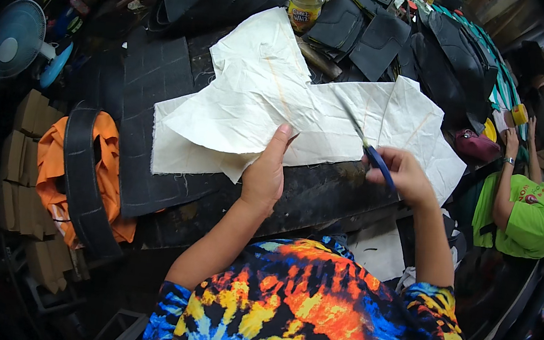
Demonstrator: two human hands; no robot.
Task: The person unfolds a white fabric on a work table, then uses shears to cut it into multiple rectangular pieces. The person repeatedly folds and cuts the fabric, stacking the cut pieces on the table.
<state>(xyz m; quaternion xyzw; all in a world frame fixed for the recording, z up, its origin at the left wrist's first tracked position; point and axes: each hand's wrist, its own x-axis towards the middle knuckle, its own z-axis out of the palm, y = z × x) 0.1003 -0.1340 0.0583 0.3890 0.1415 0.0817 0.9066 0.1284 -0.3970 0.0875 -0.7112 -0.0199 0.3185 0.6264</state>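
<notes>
A large piece of cream cloth (274, 95) lies spread over a dark worktable (323, 193). My left hand (266, 173) pinches its near edge, thumb on top. My right hand (403, 176) grips blue-handled scissors (369, 151), whose blades point up and left into the cloth along a faint drawn line. Both forearms come in from below, over a bright tie-dye shirt.
A yellow-lidded jar (306, 3) stands behind the cloth among black cut pieces (363, 35). A black strap lies over orange cloth (55, 164) at the left, beside a blue fan (13, 36). A person in a green shirt (524, 215) is at the right; another sits far left.
</notes>
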